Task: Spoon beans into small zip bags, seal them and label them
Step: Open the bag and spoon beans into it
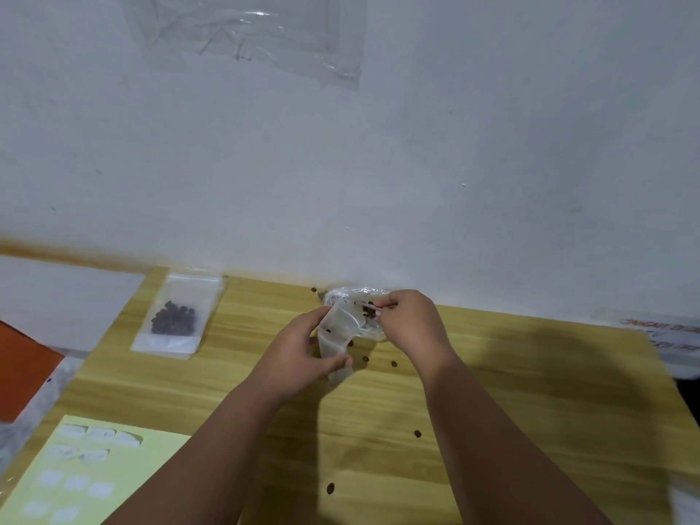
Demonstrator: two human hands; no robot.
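Note:
My left hand (299,350) grips a small clear zip bag (335,337) and holds its mouth open and upright above the wooden table (530,392). My right hand (411,320) pinches a thin spoon handle (365,305) at the bag's mouth, with a few dark beans at its tip. Behind the hands lies a clear plastic bag of beans (360,295) by the wall. A filled zip bag (178,316) with dark beans lies flat at the table's back left.
Loose beans (394,363) are scattered on the table, one near the front (330,488). A pale yellow label sheet (75,475) with white stickers lies front left. White paper (57,301) and an orange sheet (22,377) lie left; a printed paper (659,335) right.

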